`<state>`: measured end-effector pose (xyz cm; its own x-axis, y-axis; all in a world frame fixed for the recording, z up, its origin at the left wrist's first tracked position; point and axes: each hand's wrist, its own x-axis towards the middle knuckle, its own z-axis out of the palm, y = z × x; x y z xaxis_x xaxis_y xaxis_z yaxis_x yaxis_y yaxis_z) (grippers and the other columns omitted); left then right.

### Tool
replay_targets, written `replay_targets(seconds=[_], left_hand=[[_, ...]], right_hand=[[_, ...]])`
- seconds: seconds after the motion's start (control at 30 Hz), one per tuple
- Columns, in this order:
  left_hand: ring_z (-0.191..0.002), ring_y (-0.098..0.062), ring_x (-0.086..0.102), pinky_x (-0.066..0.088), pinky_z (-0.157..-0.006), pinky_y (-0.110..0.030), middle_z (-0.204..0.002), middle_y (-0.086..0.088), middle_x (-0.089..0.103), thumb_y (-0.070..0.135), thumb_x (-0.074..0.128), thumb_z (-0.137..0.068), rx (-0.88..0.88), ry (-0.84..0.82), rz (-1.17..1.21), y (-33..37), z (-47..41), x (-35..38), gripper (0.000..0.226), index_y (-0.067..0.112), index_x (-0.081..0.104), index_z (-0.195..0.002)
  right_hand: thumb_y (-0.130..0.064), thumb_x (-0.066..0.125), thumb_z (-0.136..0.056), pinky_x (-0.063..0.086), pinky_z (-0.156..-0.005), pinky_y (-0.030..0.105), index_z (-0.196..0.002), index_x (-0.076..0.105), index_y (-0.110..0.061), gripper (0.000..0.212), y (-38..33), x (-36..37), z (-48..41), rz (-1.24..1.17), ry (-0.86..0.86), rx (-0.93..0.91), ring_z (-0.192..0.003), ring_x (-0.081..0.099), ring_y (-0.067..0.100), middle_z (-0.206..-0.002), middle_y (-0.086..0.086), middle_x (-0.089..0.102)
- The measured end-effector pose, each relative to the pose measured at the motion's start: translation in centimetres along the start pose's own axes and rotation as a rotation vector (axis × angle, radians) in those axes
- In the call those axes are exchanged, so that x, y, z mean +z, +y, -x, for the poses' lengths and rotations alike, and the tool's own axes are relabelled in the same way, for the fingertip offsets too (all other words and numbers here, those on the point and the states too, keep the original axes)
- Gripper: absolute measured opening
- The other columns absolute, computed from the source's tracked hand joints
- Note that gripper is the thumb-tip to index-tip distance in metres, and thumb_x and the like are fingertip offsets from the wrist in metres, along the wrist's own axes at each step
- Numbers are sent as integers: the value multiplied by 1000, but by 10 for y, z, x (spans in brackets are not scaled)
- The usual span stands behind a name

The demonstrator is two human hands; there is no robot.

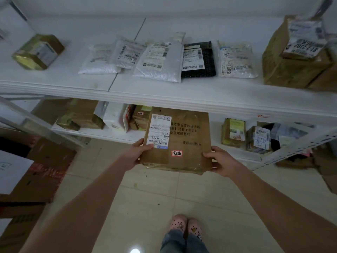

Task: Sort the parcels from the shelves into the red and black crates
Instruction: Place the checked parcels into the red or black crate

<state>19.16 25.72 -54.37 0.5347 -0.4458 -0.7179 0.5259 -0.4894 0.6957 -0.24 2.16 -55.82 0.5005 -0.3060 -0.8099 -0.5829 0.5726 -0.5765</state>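
Left hand: the left hand point(138, 152) grips the near left corner of the brown cardboard box point(187, 141), thumb laid on top at the lower edge of its white shipping label point(159, 131), fingers curled beneath; the bare forearm is stretched forward
Right hand: the right hand point(222, 161) clasps the near right corner, thumb on top, fingers wrapped under the edge; that arm reaches out too
Box: flat and roughly level between both hands, printed face up, with a small red-bordered sticker point(176, 153) close to its near edge; it sits in front of the lower shelf point(109, 133), its far edge tucked under the front lip of the upper shelf point(164, 92); whether that far end rests on the lower shelf I cannot tell
Edges: the upper shelf's lip hangs just above the box's far part; a small taped carton point(138, 117) stands just left of it on the lower shelf, and more small parcels point(233, 132) lie to its right
Open room: pale floor tiles point(145, 198) run from under the box's near edge back to the person's pink dotted shoes point(186, 225); a perforated white upright point(295, 148) slants down at the right; flattened cartons point(45, 170) crowd the left
Upper shelf load: a row of white poly mailers point(158, 61) and one black mailer point(199, 59) lying flat, a taped box point(38, 51) far left, large brown cartons point(291, 66) far right
Room: dim, with a white wall behind the shelving
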Motion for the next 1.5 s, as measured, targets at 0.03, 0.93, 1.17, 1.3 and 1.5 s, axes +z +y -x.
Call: replay_targets(seconds=[0.03, 0.93, 1.17, 1.3, 1.5], left_hand=[[-112, -23, 59, 52, -93, -44, -124, 0, 63, 22, 66, -88, -2, 15, -4, -2, 3, 0, 47, 27, 52, -132], [-98, -22, 59, 50, -86, -34, -122, -10, 64, 11, 66, -87, 32, 719, -51, -58, 112, -141, 43, 9, 57, -129], [-96, -19, 57, 50, -84, -31, -120, -9, 63, 10, 63, -90, 12, 829, 86, -83, 152, -259, 38, 10, 57, -127], [-99, -19, 58, 50, -86, -31, -121, -8, 63, 8, 62, -89, 9, 888, 143, -101, 178, -343, 42, 10, 56, -130], [-98, -20, 61, 51, -85, -33, -115, -3, 65, 9, 64, -85, -1, 1007, 191, -136, 219, -461, 39, 12, 58, -123]], right_hand=[[-7, 64, -90, 55, -79, 40, -110, 59, -17, 23, -1, 3, 0, 19, 7, -8, -103, 60, 28, -115, 8, 62], [3, 66, -80, 50, -96, 48, -118, 60, -7, 39, -8, 224, -14, 595, -57, -164, -107, 60, 32, -116, 13, 64], [0, 66, -83, 51, -95, 47, -119, 61, -11, 38, -4, 370, -9, 745, -154, -188, -107, 60, 31, -116, 11, 65], [0, 66, -83, 51, -95, 48, -118, 60, -9, 37, 5, 471, -7, 809, -215, -220, -106, 61, 32, -117, 14, 64], [4, 63, -86, 50, -95, 43, -129, 56, -6, 45, 26, 616, 21, 820, -365, -259, -106, 60, 30, -119, 13, 64]])
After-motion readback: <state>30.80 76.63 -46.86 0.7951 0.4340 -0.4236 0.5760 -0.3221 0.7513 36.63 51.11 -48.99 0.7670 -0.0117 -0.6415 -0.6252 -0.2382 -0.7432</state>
